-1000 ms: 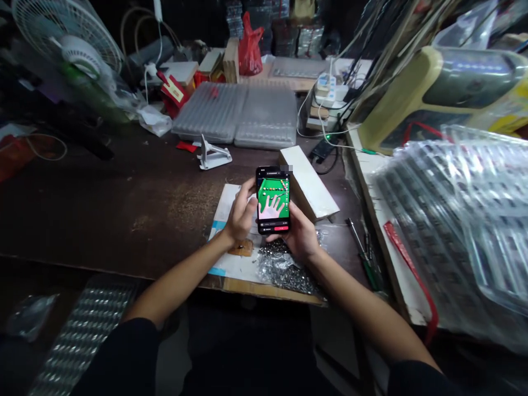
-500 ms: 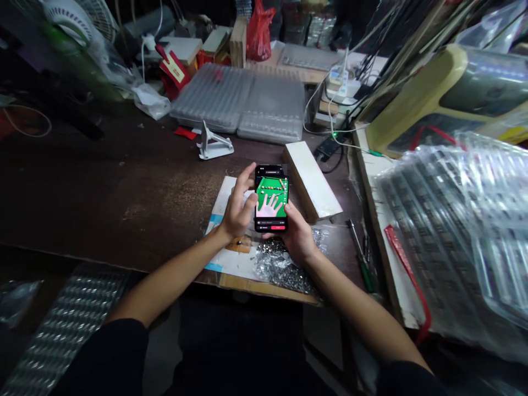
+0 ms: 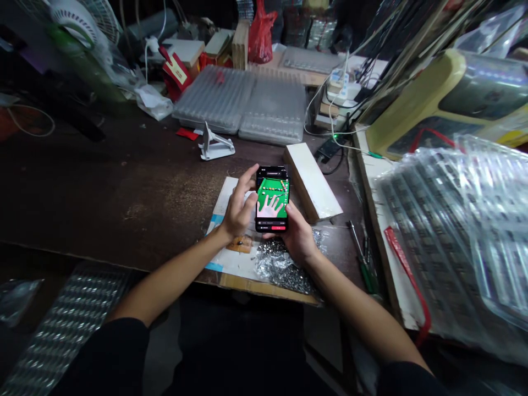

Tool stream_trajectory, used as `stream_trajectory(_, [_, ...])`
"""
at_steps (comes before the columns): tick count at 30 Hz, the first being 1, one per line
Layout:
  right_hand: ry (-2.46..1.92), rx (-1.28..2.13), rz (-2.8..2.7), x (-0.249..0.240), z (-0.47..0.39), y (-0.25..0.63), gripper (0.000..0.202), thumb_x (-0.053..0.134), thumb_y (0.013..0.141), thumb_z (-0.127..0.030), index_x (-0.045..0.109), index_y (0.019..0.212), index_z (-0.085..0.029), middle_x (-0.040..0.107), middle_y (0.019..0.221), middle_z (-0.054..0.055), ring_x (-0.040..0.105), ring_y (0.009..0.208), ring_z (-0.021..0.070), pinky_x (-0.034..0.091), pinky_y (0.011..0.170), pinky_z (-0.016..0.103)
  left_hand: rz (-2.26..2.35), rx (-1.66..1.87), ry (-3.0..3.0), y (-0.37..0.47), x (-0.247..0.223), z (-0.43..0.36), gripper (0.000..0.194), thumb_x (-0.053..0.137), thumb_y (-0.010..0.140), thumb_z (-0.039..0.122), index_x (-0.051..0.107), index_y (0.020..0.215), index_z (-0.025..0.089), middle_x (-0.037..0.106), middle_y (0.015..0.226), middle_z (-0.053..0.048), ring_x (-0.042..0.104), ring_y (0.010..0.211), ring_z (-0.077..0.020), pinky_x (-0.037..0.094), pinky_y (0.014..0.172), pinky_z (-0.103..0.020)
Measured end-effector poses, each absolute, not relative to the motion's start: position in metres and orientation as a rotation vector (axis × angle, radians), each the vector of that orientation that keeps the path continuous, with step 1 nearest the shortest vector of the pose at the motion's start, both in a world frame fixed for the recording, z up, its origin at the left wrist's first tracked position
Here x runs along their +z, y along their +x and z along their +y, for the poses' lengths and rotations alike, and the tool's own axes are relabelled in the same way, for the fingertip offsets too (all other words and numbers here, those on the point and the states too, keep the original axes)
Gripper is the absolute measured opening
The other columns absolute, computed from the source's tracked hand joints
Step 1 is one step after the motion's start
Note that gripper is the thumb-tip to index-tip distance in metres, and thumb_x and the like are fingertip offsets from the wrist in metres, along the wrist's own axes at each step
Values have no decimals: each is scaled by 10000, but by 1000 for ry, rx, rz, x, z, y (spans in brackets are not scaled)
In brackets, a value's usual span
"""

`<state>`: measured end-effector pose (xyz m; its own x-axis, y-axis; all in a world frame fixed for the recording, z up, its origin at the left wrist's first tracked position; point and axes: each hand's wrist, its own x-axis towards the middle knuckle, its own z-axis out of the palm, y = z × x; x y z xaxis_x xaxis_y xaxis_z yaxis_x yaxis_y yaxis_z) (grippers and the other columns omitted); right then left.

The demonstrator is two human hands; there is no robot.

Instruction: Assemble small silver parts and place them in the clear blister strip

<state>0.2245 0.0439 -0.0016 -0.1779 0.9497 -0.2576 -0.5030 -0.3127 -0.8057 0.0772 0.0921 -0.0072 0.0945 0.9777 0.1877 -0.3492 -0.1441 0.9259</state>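
A smartphone (image 3: 272, 199) is held upright between both hands, its lit screen showing a green pool table with a hand on it. My left hand (image 3: 238, 212) grips the phone's left edge, thumb beside the screen and fingers at the far side. Around the right edge, my right hand (image 3: 300, 235) is closed, with its thumb by the screen and some fingers hidden behind the phone. Below the phone, small shiny metal parts (image 3: 284, 272) lie in and around clear plastic on a white board (image 3: 233, 263). A small orange-brown piece (image 3: 240, 244) rests near my left wrist.
A white phone stand (image 3: 217, 149) and clear ribbed plastic trays (image 3: 272, 107) stand farther back. To the right are a long white-topped block (image 3: 315, 181), a green-handled screwdriver (image 3: 365, 269) and stacked clear plastic packaging (image 3: 437, 220). The dark table (image 3: 103, 192) extends left.
The view has shifted very slightly. Both hands keep the same hold on the smartphone, and the picture on its screen looks nearly the same.
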Motion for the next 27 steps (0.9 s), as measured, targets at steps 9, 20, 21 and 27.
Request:
stream_trajectory(9, [-937, 1704, -712, -3, 44, 224, 557, 656, 821, -527, 555, 1305, -270, 706, 1167, 59, 695, 943, 262, 636, 639, 377, 774, 1364, 1223, 74, -14, 95, 582, 660, 875, 453, 550, 1412, 257, 654, 1276, -85, 585, 1211, -298, 417, 1087, -398])
stream_trajectory(20, [-922, 1683, -668, -3, 43, 224, 463, 695, 799, -503, 636, 1188, -258, 710, 1188, 42, 698, 949, 254, 629, 556, 326, 773, 1454, 1779, 68, -31, 110, 533, 454, 997, 504, 442, 1490, 302, 673, 1222, -85, 664, 994, -242, 539, 873, -396])
stream_trajectory(21, [-924, 1682, -668, -4, 44, 224, 462, 690, 802, -497, 636, 1195, -260, 709, 1193, 41, 698, 944, 252, 624, 541, 317, 774, 1449, 1782, 68, -31, 110, 533, 455, 997, 502, 439, 1492, 304, 675, 1219, -84, 668, 988, -241, 543, 866, -394])
stream_trajectory(27, [-916, 1692, -677, -5, 44, 224, 482, 662, 812, -459, 610, 1253, -269, 704, 1216, 46, 697, 968, 253, 640, 587, 339, 742, 1440, 1768, 67, -30, 110, 534, 468, 994, 478, 439, 1496, 298, 676, 1243, -94, 678, 999, -242, 558, 857, -384])
